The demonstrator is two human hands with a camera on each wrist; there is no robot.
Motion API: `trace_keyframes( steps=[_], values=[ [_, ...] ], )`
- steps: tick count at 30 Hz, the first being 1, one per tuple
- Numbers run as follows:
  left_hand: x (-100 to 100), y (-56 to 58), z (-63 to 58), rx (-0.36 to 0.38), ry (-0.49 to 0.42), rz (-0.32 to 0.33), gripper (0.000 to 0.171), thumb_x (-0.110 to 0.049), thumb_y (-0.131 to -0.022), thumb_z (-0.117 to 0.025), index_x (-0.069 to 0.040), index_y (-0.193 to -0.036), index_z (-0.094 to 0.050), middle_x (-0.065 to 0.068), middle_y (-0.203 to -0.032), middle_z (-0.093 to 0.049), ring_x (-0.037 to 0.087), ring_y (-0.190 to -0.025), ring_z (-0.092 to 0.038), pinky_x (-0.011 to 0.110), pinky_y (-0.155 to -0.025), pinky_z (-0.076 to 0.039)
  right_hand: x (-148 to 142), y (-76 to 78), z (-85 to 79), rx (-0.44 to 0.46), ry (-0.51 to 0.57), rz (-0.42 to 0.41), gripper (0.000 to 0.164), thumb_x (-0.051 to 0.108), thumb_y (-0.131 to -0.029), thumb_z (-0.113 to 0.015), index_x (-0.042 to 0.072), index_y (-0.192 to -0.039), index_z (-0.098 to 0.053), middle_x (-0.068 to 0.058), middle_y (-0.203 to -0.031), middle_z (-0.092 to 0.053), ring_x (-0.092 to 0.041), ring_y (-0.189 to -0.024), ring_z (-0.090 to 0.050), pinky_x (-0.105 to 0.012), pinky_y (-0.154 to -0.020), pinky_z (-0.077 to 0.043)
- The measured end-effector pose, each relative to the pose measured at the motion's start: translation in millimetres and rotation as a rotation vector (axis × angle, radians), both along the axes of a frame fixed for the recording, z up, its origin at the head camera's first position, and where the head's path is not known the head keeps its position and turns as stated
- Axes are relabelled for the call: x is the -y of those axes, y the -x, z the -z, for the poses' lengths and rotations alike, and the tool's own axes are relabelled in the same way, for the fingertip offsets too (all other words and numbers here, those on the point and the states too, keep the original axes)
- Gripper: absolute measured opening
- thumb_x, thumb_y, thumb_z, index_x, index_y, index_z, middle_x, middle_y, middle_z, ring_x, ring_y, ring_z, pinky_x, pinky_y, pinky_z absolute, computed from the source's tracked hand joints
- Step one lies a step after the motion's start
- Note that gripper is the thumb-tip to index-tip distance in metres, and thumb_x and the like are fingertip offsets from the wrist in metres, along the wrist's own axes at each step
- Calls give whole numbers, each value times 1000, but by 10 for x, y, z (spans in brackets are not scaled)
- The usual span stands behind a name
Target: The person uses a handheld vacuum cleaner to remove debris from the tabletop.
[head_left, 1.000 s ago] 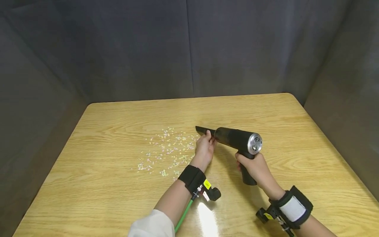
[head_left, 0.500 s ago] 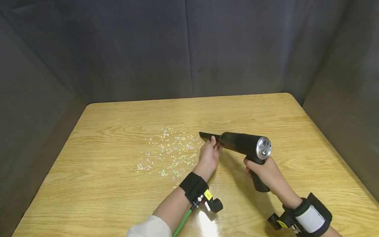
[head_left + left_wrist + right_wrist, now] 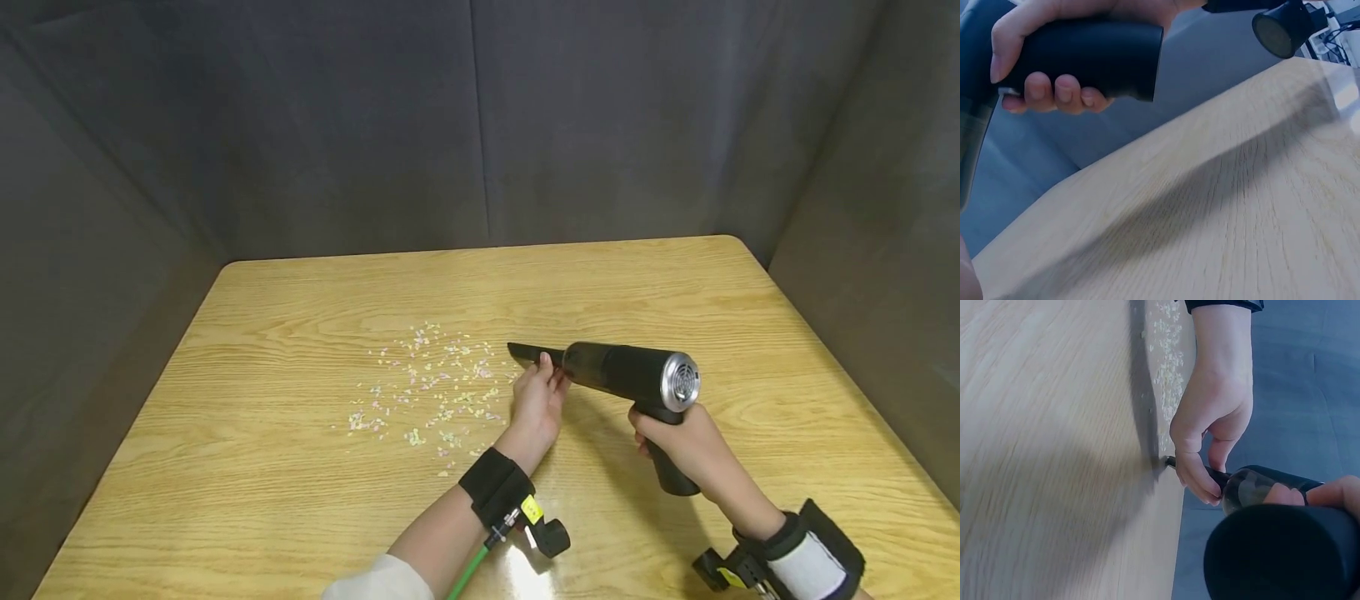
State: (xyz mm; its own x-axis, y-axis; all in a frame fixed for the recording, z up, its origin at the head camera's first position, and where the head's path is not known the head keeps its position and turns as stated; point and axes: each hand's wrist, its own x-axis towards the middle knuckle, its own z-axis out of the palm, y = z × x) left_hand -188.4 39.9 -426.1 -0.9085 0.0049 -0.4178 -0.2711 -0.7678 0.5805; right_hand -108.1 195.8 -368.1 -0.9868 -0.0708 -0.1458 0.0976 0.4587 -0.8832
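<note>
A black handheld vacuum cleaner with a silver vented end is held above the table, its flat narrow nozzle pointing left. My right hand grips its handle; in the left wrist view the fingers of the right hand curl round the dark handle. My left hand pinches the nozzle near where it joins the clear dust cup, thumb on top. The right wrist view shows the left hand with its fingers round the nozzle. Small pastel paper bits lie scattered left of the nozzle tip.
The wood-grain table has dark fabric walls at the back and both sides. Each wrist wears a black strap with a camera; a green cable runs along my left forearm.
Both hands have moved right and toward me with the vacuum cleaner, drawing its nozzle tip back from the paper bits. Both grips stay as they were.
</note>
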Motion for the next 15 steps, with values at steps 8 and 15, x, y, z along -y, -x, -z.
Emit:
trace_keyframes(
  steps=[8,15],
  values=[
    [-46,-60,-3,11,-15,53,19,-15,-96,-49,-2,-110,-48,4,-98,-53,12,-92,-58,17,-81,-53,-93,-56,-44,0,-24,-1,25,15,-90,-57,-8,-98,-51,-6,-70,-59,-15,-60,-60,-29,-59,-54],
    [-45,-184,-19,13,-13,74,39,-17,-96,-49,5,-127,-38,9,-105,-51,15,-96,-56,17,-84,-54,-166,-110,-72,31,23,-42,29,13,-91,-57,-8,-106,-45,-7,-71,-56,-16,-60,-59,-32,-58,-55]
  ],
)
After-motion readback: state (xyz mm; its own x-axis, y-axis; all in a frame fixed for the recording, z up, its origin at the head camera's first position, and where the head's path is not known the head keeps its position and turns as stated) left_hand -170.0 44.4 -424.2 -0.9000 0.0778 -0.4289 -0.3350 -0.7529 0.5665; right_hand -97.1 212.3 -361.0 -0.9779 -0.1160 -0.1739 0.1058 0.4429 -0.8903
